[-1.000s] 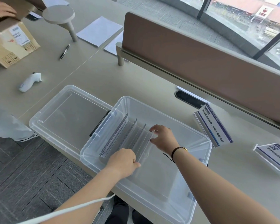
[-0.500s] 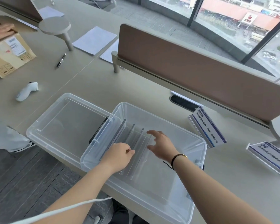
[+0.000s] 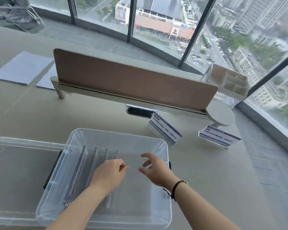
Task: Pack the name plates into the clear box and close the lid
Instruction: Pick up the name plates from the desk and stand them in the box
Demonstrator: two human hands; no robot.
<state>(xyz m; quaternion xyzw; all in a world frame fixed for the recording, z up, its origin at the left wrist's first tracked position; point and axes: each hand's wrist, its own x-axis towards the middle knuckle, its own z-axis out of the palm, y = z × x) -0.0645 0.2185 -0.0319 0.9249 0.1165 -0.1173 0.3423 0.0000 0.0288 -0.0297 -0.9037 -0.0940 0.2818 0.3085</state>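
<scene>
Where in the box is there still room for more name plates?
The right half of the clear box floor is bare, between the standing plates and the right wall. The left side is crowded with upright plates. Both hands hover over the middle, holding nothing.

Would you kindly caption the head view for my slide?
Both hands, left and right, hover empty over the clear box; two name plates await.

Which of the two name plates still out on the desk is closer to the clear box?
The left name plate, just past the clear box's far right corner. The other name plate stands farther right, near the round desk foot.
</scene>
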